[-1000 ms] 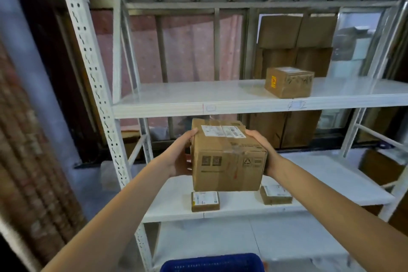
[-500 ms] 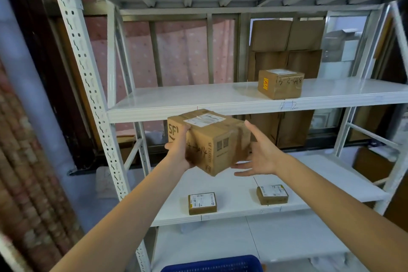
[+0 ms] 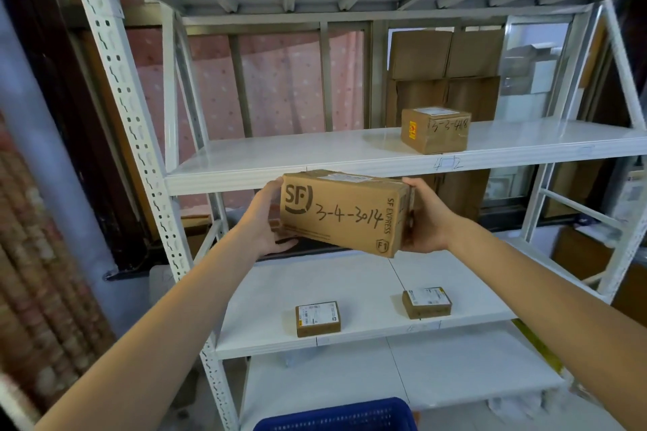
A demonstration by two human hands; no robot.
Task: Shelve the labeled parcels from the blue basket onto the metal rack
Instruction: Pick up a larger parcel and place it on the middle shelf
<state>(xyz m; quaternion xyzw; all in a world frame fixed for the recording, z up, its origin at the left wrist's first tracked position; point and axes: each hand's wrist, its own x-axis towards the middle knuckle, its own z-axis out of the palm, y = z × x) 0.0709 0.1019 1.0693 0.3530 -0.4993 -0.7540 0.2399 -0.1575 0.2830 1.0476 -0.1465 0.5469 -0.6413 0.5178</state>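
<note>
Item in hand: one brown parcel (image 3: 345, 212), marked "SF Express" with "3-4-3014" handwritten on the near face, printed label on top. It is held in the air in front of the metal rack (image 3: 115, 56), level with the front lip of the middle shelf (image 3: 280, 157) and not yet resting on it.

Left hand (image 3: 268, 220): cupped against the parcel's left end, fingers curling under the lower edge.
Right hand (image 3: 425, 219): pressed to the right end, fingers wrapped round the far side.

Already shelved, as far as can be seen:
- one parcel marked 3-3-418 (image 3: 436, 129), middle shelf, right of centre, well apart from the held one;
- two flat labelled packets, left packet (image 3: 318, 318) and right packet (image 3: 427, 303), near the front of the lower shelf (image 3: 350, 276).

Blue basket (image 3: 336, 415): only its far rim shows at the bottom edge; its contents are out of sight, so the number left cannot be told.

Judgement: three pieces placed, a fourth in transit. The handwritten code probably names its slot; the rack edges carry pencilled marks too faint to match with confidence. What remains here is setting it down and letting go.
</note>
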